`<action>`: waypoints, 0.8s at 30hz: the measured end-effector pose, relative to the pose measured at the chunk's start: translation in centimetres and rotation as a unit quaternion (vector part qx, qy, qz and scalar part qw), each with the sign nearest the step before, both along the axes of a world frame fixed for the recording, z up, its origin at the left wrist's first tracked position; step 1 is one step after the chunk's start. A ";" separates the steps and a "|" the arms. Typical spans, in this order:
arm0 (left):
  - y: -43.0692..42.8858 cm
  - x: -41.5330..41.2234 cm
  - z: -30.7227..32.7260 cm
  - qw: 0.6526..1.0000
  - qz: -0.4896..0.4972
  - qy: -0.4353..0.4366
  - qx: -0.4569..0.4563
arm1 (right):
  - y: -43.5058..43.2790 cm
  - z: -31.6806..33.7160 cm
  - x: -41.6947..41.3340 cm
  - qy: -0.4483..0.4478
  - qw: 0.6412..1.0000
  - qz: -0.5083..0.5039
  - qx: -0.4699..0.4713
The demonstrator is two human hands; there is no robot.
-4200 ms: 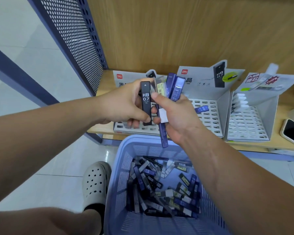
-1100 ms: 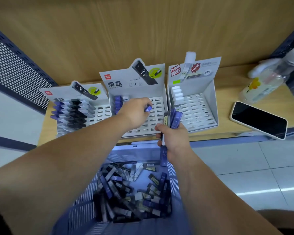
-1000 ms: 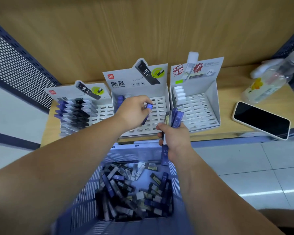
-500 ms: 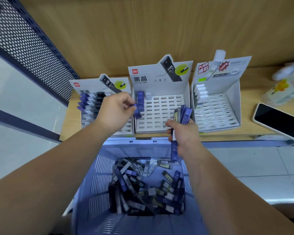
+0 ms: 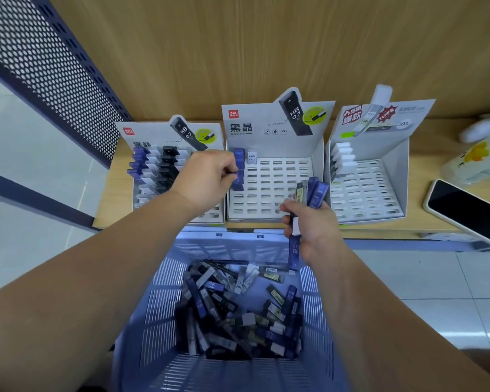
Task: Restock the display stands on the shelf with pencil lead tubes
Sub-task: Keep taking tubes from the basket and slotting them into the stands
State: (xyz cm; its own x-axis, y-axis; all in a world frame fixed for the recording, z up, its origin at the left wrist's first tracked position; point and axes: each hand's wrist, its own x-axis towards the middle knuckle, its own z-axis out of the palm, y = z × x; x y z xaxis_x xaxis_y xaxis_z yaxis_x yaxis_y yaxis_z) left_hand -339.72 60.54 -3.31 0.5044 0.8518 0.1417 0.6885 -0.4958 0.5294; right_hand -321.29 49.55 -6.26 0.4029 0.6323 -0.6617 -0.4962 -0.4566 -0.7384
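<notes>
Pinches blue tube (image 5: pixel 238 181) w/ curled L hand (image 5: pixel 207 179) fingers (image 5: pixel 226 171) at left column of mid stand (image 5: pixel 277 193); grips tube bundle (image 5: pixel 311 190) in R hand (image 5: pixel 316 226) over basket (image 5: pixel 159 306); phone (image 5: pixel 470 210) off right.

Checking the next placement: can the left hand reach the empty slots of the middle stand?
Probably yes. The left hand, pinching a blue tube, is at the left column of the middle stand; the empty slots beside it lie uncovered.

stationery shop: branded display stands (image 5: pixel 275 165) on wooden shelf (image 5: pixel 425 171).
</notes>
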 end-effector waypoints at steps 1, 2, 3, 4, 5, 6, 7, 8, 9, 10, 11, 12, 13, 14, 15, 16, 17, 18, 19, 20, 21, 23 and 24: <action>0.1 0.1 -0.1 1.000 -0.007 0.004 0.008 | 0.0 0.1 0.0 0.004 1.000 -0.001 0.000; 0.1 0.1 -0.1 1.000 -0.014 0.008 0.020 | -0.1 0.2 0.1 0.007 1.000 -0.002 -0.001; 0.2 0.2 -0.2 0.999 -0.020 0.011 0.033 | -0.1 0.3 0.1 0.011 1.000 -0.003 -0.001; 0.2 0.3 -0.4 0.999 -0.023 0.015 0.046 | -0.2 0.4 0.1 0.016 1.000 -0.003 0.000; 0.2 0.3 -0.5 0.998 -0.022 0.019 0.058 | -0.2 0.5 0.1 0.022 1.000 -0.002 0.003; 0.2 0.4 -0.7 0.997 -0.020 0.025 0.067 | -0.2 0.7 0.2 0.030 1.000 0.003 0.009; 0.1 0.5 -0.8 0.997 -0.020 0.029 0.073 | -0.2 0.9 0.1 0.039 0.999 0.011 0.017; 0.1 0.5 -0.9 0.996 -0.023 0.034 0.076 | -0.2 1.2 0.1 0.049 0.998 0.019 0.027; 0.0 0.6 -1.0 0.996 -0.029 0.043 0.078 | -0.2 1.5 0.0 0.059 0.997 0.028 0.036; 0.0 0.6 -1.1 0.994 -0.035 0.059 0.079 | -0.2 1.8 -0.1 0.068 0.996 0.036 0.044; -0.1 0.5 -1.2 0.993 -0.040 0.074 0.080 | -0.2 2.1 -0.2 0.077 0.995 0.043 0.048; -0.2 0.4 -1.4 0.993 -0.042 0.081 0.079 | -0.2 2.4 -0.3 0.086 0.994 0.050 0.049; -0.3 0.2 -1.5 0.993 -0.042 0.082 0.077 | -0.2 2.7 -0.5 0.095 0.993 0.058 0.048; -0.4 0.1 -1.5 0.993 -0.039 0.082 0.075 | -0.3 2.9 -0.6 0.103 0.991 0.067 0.046; -0.6 0.0 -1.4 0.994 -0.033 0.081 0.070 | -0.4 3.1 -0.7 0.106 0.990 0.080 0.043; -0.9 0.2 -1.2 0.995 -0.024 0.073 0.066 | -0.5 3.2 -0.7 0.105 0.989 0.095 0.037; -1.3 0.5 -0.9 0.997 -0.010 0.050 0.058 | -0.6 3.4 -0.8 0.100 0.988 0.109 0.030; -2.0 1.0 -0.5 0.999 0.013 0.009 0.031 | -0.7 3.5 -0.9 0.096 0.988 0.120 0.024; -2.8 1.7 0.1 0.998 0.039 -0.043 -0.022 | -0.7 3.7 -1.0 0.093 0.987 0.126 0.019; -3.6 2.4 0.6 0.989 0.063 -0.091 -0.097 | -0.7 4.0 -1.1 0.093 0.987 0.127 0.016; -4.4 3.3 1.2 0.972 0.080 -0.132 -0.178 | -0.7 4.3 -1.2 0.095 0.988 0.123 0.014; -6.0 4.7 2.0 0.929 0.096 -0.192 -0.302 | -0.7 4.9 -1.1 0.098 0.989 0.109 0.013; -6.7 5.1 2.4 0.918 0.091 -0.208 -0.327 | -0.7 5.3 -1.0 0.100 0.990 0.100 0.017</action>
